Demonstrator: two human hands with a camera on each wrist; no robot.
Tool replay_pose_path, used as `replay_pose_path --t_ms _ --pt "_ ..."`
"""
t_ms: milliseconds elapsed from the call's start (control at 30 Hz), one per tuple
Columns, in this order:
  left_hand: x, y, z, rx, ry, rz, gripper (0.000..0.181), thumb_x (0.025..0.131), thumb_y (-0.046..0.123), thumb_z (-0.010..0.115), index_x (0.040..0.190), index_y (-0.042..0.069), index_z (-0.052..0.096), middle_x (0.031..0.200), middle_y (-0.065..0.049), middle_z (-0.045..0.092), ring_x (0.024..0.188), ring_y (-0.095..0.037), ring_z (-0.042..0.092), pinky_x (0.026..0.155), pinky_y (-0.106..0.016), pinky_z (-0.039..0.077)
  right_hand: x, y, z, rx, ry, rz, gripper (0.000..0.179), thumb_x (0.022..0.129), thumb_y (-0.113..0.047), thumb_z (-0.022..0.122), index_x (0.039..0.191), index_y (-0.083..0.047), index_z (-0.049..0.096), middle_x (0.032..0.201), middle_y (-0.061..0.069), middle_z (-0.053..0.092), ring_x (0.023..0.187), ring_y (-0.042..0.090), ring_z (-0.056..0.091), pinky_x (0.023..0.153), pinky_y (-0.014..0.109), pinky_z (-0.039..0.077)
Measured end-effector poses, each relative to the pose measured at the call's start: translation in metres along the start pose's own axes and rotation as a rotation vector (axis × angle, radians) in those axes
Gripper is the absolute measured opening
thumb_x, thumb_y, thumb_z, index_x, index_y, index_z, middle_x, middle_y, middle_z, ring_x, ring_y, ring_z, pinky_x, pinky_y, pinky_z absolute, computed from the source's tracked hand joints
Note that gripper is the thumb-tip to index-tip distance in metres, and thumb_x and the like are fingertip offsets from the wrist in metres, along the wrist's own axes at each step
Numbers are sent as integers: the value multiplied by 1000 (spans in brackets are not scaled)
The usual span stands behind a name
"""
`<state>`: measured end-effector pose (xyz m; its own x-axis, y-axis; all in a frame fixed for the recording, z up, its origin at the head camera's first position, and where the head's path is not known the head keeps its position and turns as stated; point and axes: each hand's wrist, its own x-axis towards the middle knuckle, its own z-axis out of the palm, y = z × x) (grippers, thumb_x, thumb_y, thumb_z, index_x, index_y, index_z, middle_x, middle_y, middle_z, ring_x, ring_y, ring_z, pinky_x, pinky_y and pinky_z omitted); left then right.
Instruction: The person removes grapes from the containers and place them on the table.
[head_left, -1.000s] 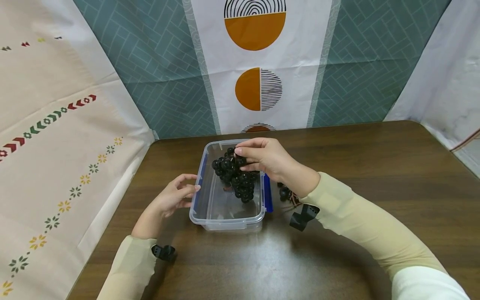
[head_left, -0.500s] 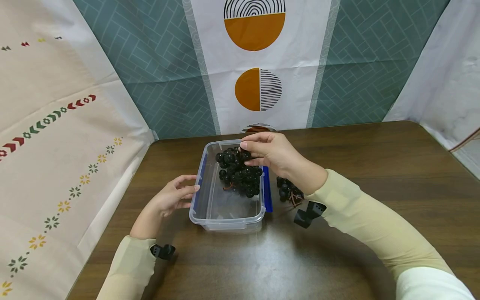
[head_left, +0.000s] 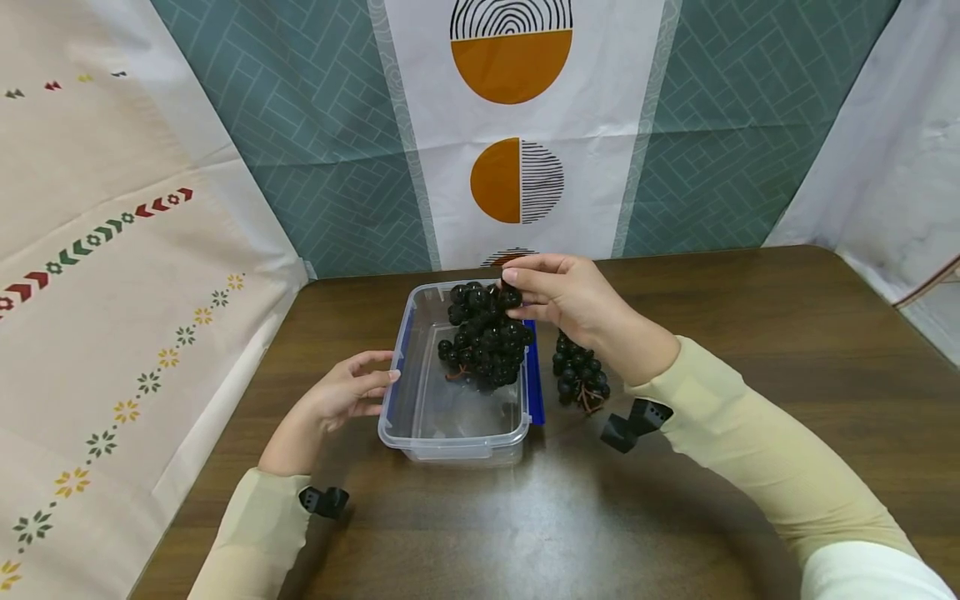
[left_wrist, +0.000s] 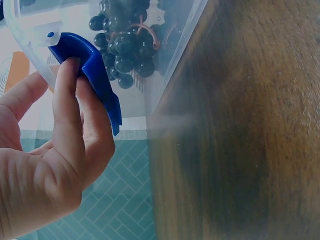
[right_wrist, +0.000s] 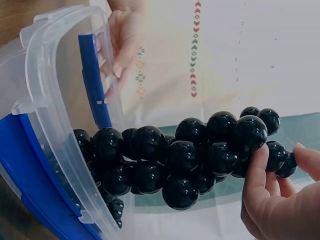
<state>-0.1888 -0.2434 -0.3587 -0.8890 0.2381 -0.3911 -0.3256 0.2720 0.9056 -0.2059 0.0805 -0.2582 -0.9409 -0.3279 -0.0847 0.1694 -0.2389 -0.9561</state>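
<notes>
My right hand (head_left: 573, 296) pinches the end of a bunch of black grapes (right_wrist: 180, 155) and holds it partly above the clear plastic container (head_left: 450, 452). Below it, more dark grapes with a reddish stem (left_wrist: 150, 32) show inside the container; where one bunch ends and another begins is hard to tell. My left hand (head_left: 341, 396) touches the container's left side. In the left wrist view its fingers (left_wrist: 67, 110) rest against the blue side clip (left_wrist: 92, 65), which hangs unfastened. A further bunch of black grapes (head_left: 581, 375) lies on the table, right of the container.
Another blue clip (head_left: 535, 383) hangs on the container's right side. The brown wooden table (head_left: 720, 333) has its back edge behind the container, against a patterned cloth (head_left: 517, 179). A white cloth (head_left: 187, 358) borders the left side.
My right hand has moved up and to the right, drawing the grape bunch with it. The bunch on the table has come more into sight. My left hand and the container have stayed put.
</notes>
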Motion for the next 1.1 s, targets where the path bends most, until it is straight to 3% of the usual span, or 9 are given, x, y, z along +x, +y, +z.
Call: replay_pose_path --t_ms 233,767,1100 --pt "-1 1 1 5 1 -6 64 94 22 59 147 5 28 118 -12 59 97 -14 63 75 -28 54 -6 -9 -6 13 18 -28 13 93 -6 59 89 -14 68 94 0 64 67 11 54 76 31 56" --pt "0 -1 -1 -19 -6 -6 65 94 21 60 147 4 27 108 -3 62 94 -12 63 74 -27 54 -14 -23 -16 61 26 -86 16 91 -5 61 83 -13 72 86 1 69 66 11 56 75 31 56" --pt "0 0 -1 -22 -11 -3 65 94 22 59 147 4 27 111 -5 61 98 -15 62 76 -28 54 -21 -34 -24 109 34 -116 12 90 -6 63 83 -10 73 86 2 68 66 13 57 73 29 56"
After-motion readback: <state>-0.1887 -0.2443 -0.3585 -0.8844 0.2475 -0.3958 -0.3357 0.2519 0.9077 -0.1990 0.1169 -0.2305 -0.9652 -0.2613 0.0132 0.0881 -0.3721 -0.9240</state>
